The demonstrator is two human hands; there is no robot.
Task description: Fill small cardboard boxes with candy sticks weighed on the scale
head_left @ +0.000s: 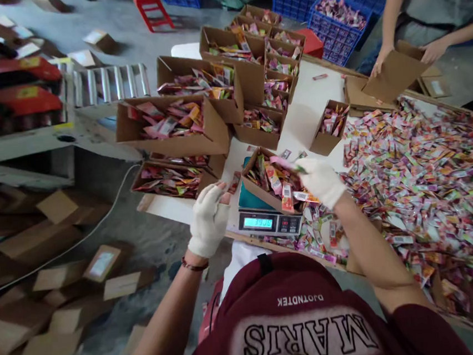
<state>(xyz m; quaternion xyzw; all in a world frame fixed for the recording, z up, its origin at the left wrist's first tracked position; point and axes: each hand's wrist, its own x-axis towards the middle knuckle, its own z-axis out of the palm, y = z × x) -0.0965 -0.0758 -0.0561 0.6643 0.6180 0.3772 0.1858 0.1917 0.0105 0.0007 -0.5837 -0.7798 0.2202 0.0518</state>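
White worktable bears loose sachets on my right, within easy reach. My right hand pinches a pink sachet over the open carton, which sits on the digital scale, presumably for weighing. My left hand, half-curled, appears empty near it.

Left hand loosely curled; right hand extended, apparently pinching.

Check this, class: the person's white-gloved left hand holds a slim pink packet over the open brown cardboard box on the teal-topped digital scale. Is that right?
Not quite: the head view shows the white-gloved right hand holding the slim pink packet over the open brown cardboard box on the teal-topped digital scale.
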